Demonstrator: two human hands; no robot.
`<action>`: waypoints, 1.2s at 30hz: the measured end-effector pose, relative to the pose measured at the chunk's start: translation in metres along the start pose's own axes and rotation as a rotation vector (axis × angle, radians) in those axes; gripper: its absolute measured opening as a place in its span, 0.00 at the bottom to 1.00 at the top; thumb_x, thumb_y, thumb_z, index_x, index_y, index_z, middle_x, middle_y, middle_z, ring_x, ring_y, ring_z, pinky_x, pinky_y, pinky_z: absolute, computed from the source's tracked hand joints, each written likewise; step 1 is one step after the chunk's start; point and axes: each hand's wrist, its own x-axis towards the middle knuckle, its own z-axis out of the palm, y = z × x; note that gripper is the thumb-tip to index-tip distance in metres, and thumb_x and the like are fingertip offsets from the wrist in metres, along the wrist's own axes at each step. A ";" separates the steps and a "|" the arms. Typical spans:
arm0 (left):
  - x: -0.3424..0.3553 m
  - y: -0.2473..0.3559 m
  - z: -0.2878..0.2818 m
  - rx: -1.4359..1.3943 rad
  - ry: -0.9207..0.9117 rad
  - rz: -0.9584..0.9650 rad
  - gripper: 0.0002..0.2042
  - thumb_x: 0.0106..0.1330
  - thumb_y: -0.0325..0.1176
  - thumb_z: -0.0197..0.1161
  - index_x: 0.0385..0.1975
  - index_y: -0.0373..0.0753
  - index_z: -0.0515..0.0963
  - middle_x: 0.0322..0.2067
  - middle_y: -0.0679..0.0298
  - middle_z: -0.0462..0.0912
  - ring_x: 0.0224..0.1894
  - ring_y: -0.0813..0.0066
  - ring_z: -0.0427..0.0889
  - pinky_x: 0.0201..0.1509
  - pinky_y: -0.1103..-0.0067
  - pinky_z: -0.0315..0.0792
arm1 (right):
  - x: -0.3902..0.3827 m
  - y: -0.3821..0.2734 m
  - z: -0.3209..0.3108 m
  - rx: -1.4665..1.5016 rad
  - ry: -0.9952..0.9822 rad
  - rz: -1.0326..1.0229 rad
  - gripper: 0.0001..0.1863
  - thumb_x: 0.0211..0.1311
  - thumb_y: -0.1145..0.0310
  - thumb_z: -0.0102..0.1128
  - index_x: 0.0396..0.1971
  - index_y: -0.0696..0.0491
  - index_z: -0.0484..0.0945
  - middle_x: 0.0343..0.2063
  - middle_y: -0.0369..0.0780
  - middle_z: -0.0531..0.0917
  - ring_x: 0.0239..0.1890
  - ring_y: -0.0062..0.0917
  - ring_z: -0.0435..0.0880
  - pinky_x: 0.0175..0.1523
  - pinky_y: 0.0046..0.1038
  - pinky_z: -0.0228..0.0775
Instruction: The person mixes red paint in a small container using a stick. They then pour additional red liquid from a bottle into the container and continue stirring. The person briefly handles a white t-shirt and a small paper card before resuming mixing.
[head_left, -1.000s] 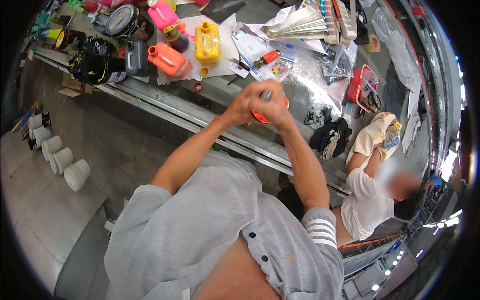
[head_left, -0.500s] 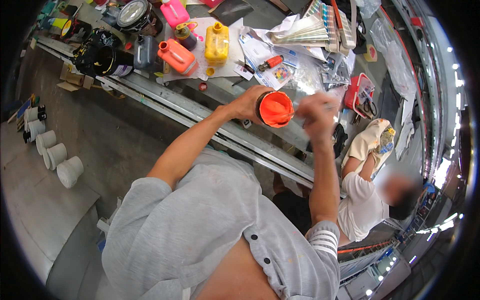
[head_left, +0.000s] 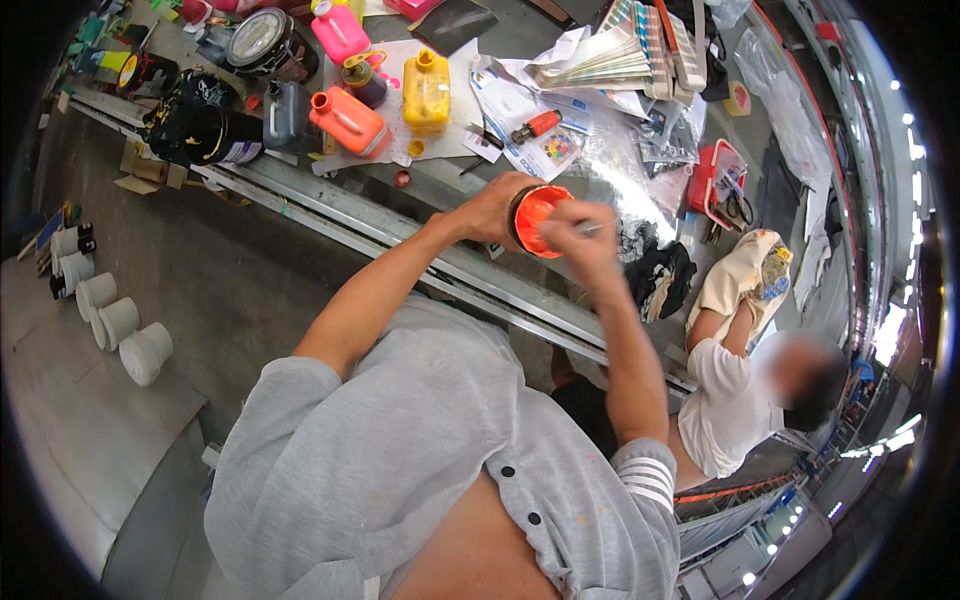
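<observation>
My left hand [head_left: 492,208] grips a dark-rimmed cup [head_left: 536,205] coated inside with bright orange paint, tilted toward me above the front of the bench. My right hand [head_left: 571,230], slightly blurred, is closed on a metal stirring tool [head_left: 590,229] at the cup's mouth and hides part of the opening. Behind the cup lie printed papers [head_left: 505,95] and a red-handled tool [head_left: 536,126]. An orange jug [head_left: 350,122] and a yellow jug [head_left: 426,95] stand on a stained sheet back to the left.
The bench's metal rail [head_left: 300,217] crosses in front. Dark paint buckets [head_left: 222,137] sit at left, a red basket [head_left: 712,180] and black rags [head_left: 663,285] at right. A co-worker [head_left: 730,410] in white bends over cream cloth [head_left: 740,275]. Several white pails [head_left: 143,353] stand on the left.
A second ago both hands were bunched over the cup. Then my right hand drew right, baring the orange paint; it has since moved back left over the cup's mouth with the tool.
</observation>
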 end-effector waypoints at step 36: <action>0.014 0.017 0.006 -0.157 0.035 0.001 0.35 0.37 0.33 0.78 0.51 0.37 0.72 0.47 0.60 0.78 0.48 0.64 0.77 0.55 0.71 0.69 | 0.020 -0.035 -0.019 -0.007 0.000 0.094 0.09 0.50 0.76 0.59 0.13 0.56 0.74 0.14 0.32 0.75 0.20 0.14 0.72 0.26 0.21 0.62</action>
